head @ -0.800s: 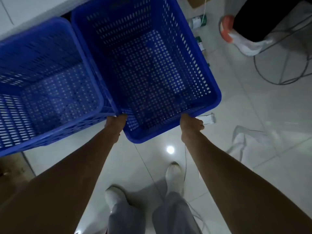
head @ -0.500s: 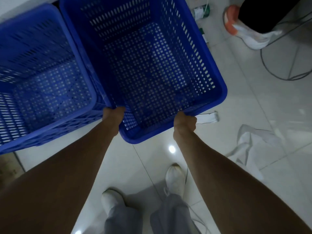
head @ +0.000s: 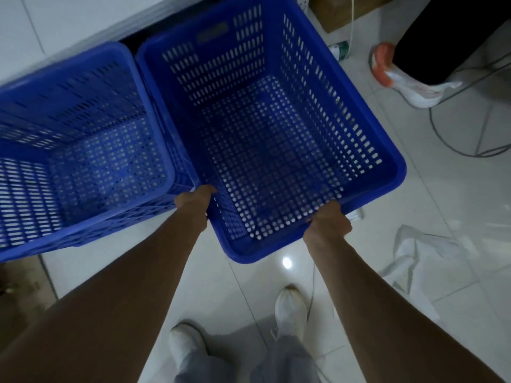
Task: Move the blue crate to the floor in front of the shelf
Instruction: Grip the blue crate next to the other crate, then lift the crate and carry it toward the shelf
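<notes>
An empty blue perforated crate point(head: 387, 167) fills the middle of the head view, over the white tiled floor. My left hand point(head: 195, 201) grips its near-left rim corner. My right hand point(head: 327, 226) grips the near rim further right. The crate's far end reaches toward the white shelf point(head: 83, 26) at the top left. Whether its bottom touches the floor cannot be told.
A second empty blue crate point(head: 154, 106) stands right beside it on the left. Another person's shoe point(head: 387, 67) and dark trouser leg are at the top right, with a grey cable point(head: 442, 139) looping on the floor. A crumpled white sheet point(head: 414, 258) lies at right. My own white shoes are below.
The crate has come nearer to me and sits lower and larger in view. Both hands stay on its near rim. The white shelf front has come into sight.
</notes>
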Demonstrator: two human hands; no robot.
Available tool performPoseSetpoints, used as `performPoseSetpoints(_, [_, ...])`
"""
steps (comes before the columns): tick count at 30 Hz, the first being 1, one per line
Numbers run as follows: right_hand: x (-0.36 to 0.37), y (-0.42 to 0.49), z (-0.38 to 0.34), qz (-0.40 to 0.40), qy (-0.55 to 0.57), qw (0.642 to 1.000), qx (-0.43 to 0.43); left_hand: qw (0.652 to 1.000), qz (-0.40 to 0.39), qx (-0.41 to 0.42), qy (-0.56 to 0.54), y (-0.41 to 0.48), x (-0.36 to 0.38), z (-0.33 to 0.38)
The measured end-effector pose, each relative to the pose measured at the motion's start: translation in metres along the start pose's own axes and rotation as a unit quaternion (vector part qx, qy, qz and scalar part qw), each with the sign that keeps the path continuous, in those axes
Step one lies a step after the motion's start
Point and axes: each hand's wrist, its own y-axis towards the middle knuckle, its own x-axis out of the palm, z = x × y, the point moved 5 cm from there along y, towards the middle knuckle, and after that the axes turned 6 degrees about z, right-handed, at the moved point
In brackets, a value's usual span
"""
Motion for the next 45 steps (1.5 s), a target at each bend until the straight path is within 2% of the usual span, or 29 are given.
performPoseSetpoints(4, [-0.037, 0.000, -0.006, 0.029, -0.009, 1.000, -0.006, 0.999, -0.003, -0.045, -0.021, -0.010, 0.002, -0.020])
performPoseSetpoints(7, [-0.058, -0.001, -0.008, 0.044, -0.006, 0.999, -0.013, 0.999, 0.035, -0.039, -0.004, 0.021, 0.013, -0.042])
performPoseSetpoints(8, [-0.064, -0.003, -0.009, 0.047, -0.004, 0.999, -0.016, 0.997, 0.058, -0.023, 0.043, 0.009, 0.009, -0.040])
performPoseSetpoints(10, [-0.076, -0.004, -0.009, 0.057, -0.011, 0.998, -0.015, 0.975, 0.115, 0.060, 0.181, -0.037, -0.006, -0.019])
performPoseSetpoints(12, [-0.088, -0.004, -0.008, 0.067, -0.017, 0.997, -0.017, 0.959, 0.121, 0.128, 0.222, -0.056, -0.011, -0.003])
performPoseSetpoints(15, [-0.100, -0.001, -0.009, 0.084, -0.008, 0.996, -0.026, 0.967, 0.099, 0.154, 0.178, -0.055, -0.005, 0.007])
performPoseSetpoints(18, [-0.109, -0.003, -0.010, 0.103, 0.001, 0.994, -0.039, 0.983, 0.097, 0.103, 0.119, -0.058, -0.008, 0.009])
performPoseSetpoints(22, [-0.114, -0.013, -0.008, 0.105, 0.004, 0.994, -0.042, 0.980, 0.108, 0.098, 0.134, -0.067, -0.011, 0.017])
performPoseSetpoints(26, [-0.116, -0.021, -0.014, 0.114, 0.002, 0.992, -0.055, 0.968, 0.105, 0.130, 0.188, -0.076, -0.012, 0.024])
performPoseSetpoints(35, [-0.146, -0.042, -0.038, 0.121, -0.028, 0.989, -0.076, 0.980, 0.080, 0.120, 0.139, -0.110, -0.020, 0.012])
performPoseSetpoints(45, [-0.180, -0.111, -0.091, 0.082, -0.010, 0.993, -0.089, 0.979, 0.058, 0.163, 0.104, -0.198, -0.052, 0.073])
